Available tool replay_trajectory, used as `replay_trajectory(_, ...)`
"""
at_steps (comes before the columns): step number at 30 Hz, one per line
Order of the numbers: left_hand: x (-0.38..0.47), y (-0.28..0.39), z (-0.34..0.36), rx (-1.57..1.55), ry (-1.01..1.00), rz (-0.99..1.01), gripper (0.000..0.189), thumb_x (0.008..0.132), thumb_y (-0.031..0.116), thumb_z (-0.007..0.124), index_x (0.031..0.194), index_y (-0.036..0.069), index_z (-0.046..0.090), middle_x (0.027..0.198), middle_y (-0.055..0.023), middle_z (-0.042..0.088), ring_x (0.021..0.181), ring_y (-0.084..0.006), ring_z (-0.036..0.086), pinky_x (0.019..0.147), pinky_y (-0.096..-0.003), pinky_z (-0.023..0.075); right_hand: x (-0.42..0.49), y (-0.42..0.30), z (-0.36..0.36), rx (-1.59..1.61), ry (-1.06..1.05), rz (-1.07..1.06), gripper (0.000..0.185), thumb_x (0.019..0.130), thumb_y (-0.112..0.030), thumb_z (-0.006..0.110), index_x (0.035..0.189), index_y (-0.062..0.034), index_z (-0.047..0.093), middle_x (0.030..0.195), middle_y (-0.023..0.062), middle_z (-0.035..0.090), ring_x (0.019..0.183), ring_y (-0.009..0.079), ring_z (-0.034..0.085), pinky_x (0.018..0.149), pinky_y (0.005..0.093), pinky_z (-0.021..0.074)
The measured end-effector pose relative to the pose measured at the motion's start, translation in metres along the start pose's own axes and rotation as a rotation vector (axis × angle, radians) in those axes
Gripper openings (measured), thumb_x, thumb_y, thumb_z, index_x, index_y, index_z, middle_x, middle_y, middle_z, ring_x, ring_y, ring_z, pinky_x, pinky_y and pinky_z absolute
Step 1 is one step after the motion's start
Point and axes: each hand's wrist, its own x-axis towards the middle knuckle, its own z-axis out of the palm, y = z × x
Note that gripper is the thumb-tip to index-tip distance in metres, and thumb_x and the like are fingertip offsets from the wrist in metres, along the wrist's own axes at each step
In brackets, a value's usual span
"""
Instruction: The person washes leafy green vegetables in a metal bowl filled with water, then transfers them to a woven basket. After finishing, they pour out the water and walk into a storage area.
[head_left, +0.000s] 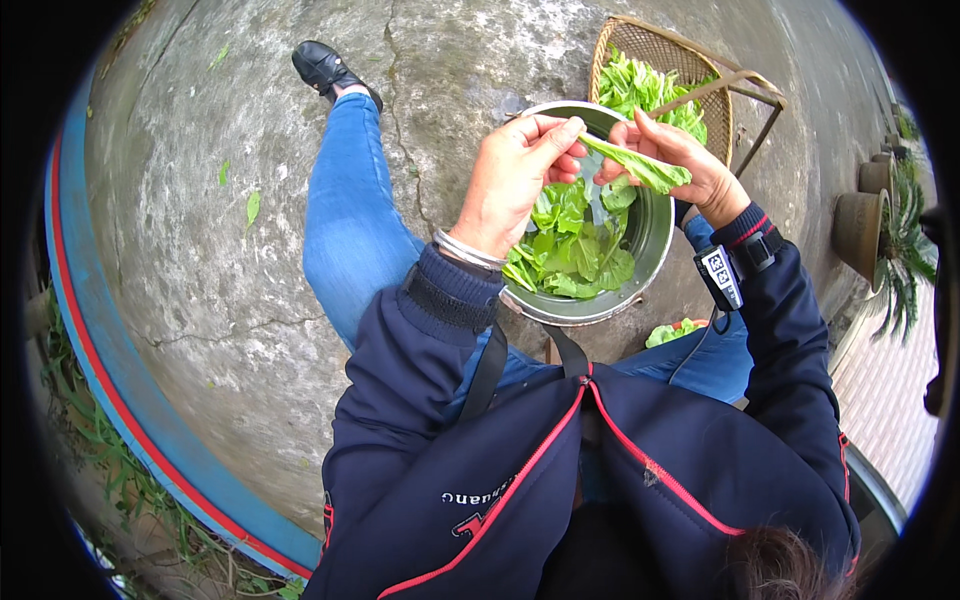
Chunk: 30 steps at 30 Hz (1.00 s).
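Above a round metal basin (658, 262) my left hand (525, 169) pinches the stem end of a green leaf (645, 166) between thumb and fingers. The leaf stretches across to my right hand (671, 161), whose fingers curl behind it while the thumb points up; whether they grip the leaf cannot be told. Leafy greens (577, 251) lie in water in the basin, below both hands. Beyond the rim, a woven basket (720, 124) with a handle holds a heap of light green stems and leaves (645, 90).
More greens (673, 332) sit in a reddish container, partly hidden by my right leg. Loose leaves (253, 208) lie on the cracked concrete floor (225, 277). A blue and red edge (150, 435) curves along the left. Potted plants (859, 236) stand at the far right.
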Motion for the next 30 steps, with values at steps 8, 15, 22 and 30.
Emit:
replay_trajectory(8, 0.001, -0.016, 0.007, 0.178, -0.122, -0.068, 0.018, 0.09, 0.022, 0.062, 0.094, 0.004, 0.064, 0.078, 0.0019, 0.059, 0.067, -0.0039, 0.051, 0.063, -0.0191, 0.0438, -0.019, 0.026, 0.011, 0.071, -0.09, -0.007, 0.059, 0.098, -0.047, 0.035, 0.114, 0.0064, 0.053, 0.1, 0.0197, 0.065, 0.1, 0.0256, 0.062, 0.092, 0.0313, 0.0454)
replay_trajectory(15, 0.004, -0.028, 0.013, 0.423, -0.17, -0.055, 0.018, 0.089, 0.022, 0.064, 0.091, 0.004, 0.065, 0.073, 0.003, 0.058, 0.063, -0.0039, 0.049, 0.061, -0.0186, 0.0414, -0.024, 0.05, 0.01, -0.145, 0.063, -0.115, 0.033, 0.094, -0.026, 0.054, 0.11, 0.0019, 0.058, 0.099, 0.0138, 0.067, 0.095, 0.0172, 0.065, 0.085, 0.0277, 0.0502)
replay_trajectory(22, 0.005, -0.026, 0.016, 0.465, 0.069, 0.13, 0.029, 0.091, 0.023, 0.061, 0.109, 0.001, 0.061, 0.088, -0.0027, 0.063, 0.07, -0.0075, 0.055, 0.067, -0.0217, 0.0466, -0.001, 0.084, -0.047, -0.794, 0.523, 0.096, 0.025, 0.085, -0.029, 0.062, 0.098, -0.0073, 0.066, 0.091, 0.0056, 0.069, 0.087, 0.013, 0.061, 0.077, 0.0285, 0.0458)
replay_trajectory(30, 0.009, -0.011, 0.004, 0.373, 0.206, 0.221, 0.021, 0.093, 0.016, 0.056, 0.106, -0.001, 0.06, 0.089, -0.0051, 0.064, 0.07, -0.0087, 0.057, 0.065, -0.0221, 0.0477, 0.085, 0.222, -0.126, -1.33, 0.839, 0.487, 0.032, 0.084, -0.024, 0.05, 0.101, 0.001, 0.063, 0.107, 0.0247, 0.063, 0.102, 0.0353, 0.062, 0.088, 0.0422, 0.0484)
